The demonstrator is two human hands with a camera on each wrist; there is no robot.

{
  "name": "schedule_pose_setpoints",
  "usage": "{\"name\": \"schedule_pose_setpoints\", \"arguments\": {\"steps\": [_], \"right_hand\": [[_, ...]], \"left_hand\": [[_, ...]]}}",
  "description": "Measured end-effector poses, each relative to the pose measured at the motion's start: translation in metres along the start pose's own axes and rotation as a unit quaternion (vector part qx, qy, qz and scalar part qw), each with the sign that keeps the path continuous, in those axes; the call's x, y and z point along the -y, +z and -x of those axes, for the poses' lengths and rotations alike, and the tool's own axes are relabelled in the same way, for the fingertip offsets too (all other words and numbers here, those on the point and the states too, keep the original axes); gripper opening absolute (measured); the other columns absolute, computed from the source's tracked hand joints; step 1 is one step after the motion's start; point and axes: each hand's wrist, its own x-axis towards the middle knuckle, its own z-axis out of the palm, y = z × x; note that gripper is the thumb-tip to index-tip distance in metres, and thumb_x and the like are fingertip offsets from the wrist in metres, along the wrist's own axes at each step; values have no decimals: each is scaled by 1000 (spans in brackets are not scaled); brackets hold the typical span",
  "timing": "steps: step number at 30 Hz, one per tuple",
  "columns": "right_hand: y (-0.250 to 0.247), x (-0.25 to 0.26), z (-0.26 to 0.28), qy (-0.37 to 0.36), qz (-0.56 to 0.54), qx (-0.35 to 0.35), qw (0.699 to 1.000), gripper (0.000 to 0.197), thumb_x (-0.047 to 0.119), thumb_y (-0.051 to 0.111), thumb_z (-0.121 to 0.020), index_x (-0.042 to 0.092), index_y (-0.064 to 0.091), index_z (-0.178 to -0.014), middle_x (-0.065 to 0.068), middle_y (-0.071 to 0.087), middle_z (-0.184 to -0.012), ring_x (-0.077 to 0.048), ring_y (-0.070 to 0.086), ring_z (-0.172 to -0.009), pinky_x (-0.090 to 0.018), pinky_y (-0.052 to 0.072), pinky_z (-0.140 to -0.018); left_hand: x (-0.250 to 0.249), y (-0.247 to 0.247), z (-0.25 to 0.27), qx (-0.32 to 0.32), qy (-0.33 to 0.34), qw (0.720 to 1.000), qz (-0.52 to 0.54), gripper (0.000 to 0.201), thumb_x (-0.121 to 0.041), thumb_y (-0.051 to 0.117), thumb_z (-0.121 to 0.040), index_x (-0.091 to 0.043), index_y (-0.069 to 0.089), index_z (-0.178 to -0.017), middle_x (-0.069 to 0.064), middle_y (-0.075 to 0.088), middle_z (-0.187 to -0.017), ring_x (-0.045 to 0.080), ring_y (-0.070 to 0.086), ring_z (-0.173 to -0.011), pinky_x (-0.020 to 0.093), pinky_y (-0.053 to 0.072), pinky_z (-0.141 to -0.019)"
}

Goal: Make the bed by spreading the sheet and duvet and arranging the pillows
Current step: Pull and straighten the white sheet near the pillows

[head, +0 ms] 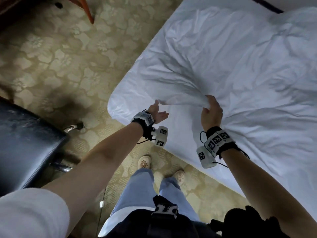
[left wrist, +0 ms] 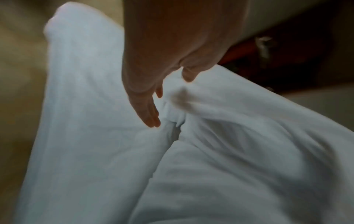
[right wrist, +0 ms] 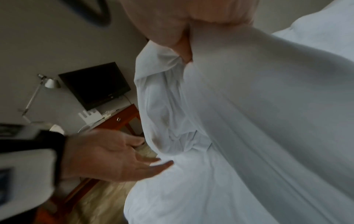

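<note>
A crumpled white sheet covers the bed, whose near corner points at me. My right hand grips a gathered bunch of the sheet and holds it up off the mattress; the right wrist view shows the fabric hanging taut from that hand. To the left of the bunch's free end, my left hand is held palm up with straight fingers and nothing in it. In the left wrist view its fingers lie against the folds. A thicker white mass lies at the far right.
A black padded chair stands close on my left over patterned carpet. A wooden furniture leg is at the top. My slippered feet are by the bed's edge. A desk, dark screen and lamp stand beyond.
</note>
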Motion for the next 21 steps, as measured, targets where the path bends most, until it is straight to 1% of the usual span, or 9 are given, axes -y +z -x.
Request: {"name": "schedule_pose_setpoints", "arguments": {"steps": [2,6,8,10,11,12,14,16,21], "right_hand": [[-14,-3,-3,11,-2,-39,999,43,-9,44,-82,7,59,-119,-13,65,-114,-29,59,-107,-28,43,-85],[-46,-14,-5,22,-1,-93,995,40,-10,44,-80,2,58,-115,-18,65,-107,-32,59,-100,-17,30,-72],[-61,-24,-6,43,-2,-105,994,40,-9,42,-80,2,57,-116,-19,64,-108,-32,58,-100,-16,29,-71],[-70,-33,-7,46,-1,-108,993,40,-6,40,-78,3,56,-115,-19,64,-106,-33,58,-97,-17,30,-71],[-73,-36,-7,47,2,-107,993,40,-5,40,-78,3,55,-114,-19,63,-105,-34,58,-96,-18,31,-71],[-74,-38,-6,48,6,-102,994,39,-4,40,-79,3,55,-115,-19,63,-105,-34,58,-96,-19,32,-71],[-72,-37,-5,40,18,-89,995,41,-2,39,-80,3,54,-118,-19,62,-107,-34,58,-97,-21,34,-73],[-65,-31,-4,35,28,-67,997,42,-5,40,-82,3,53,-122,-20,61,-109,-35,58,-99,-25,37,-75],[-36,-7,-3,41,49,30,998,55,-10,41,-80,12,49,-130,-17,58,-117,-34,55,-108,-36,44,-85]], "left_hand": [[-2,19,-6,-14,-41,999,20,66,-44,40,-99,-12,14,-150,22,28,-150,43,41,-131,46,37,-109],[-13,47,-13,-1,2,1000,-26,53,-41,59,-90,-9,48,-131,-4,56,-128,19,56,-118,10,45,-93],[-25,62,-15,16,26,999,-11,58,-59,43,-92,-22,49,-135,-9,62,-123,17,61,-115,19,48,-93],[-40,58,-32,38,13,999,-11,60,-81,34,-80,-31,65,-95,-8,73,-77,22,68,-63,28,53,-60],[-48,55,-44,46,7,999,-15,66,-88,41,-68,-27,64,-78,-7,66,-64,20,54,-46,24,45,-48],[-56,50,-54,51,11,998,-21,71,-90,49,-58,-23,63,-76,-4,63,-72,19,49,-49,25,43,-48],[-76,47,-45,63,33,997,9,76,-81,60,-61,-17,68,-101,2,65,-101,24,62,-68,31,52,-60],[-99,49,-24,50,58,997,18,79,-66,63,-69,-9,56,-122,7,65,-100,26,67,-63,30,54,-60],[-156,21,5,-72,215,973,37,54,-25,77,-65,-6,57,-112,10,66,-108,25,65,-88,32,55,-72]]}}
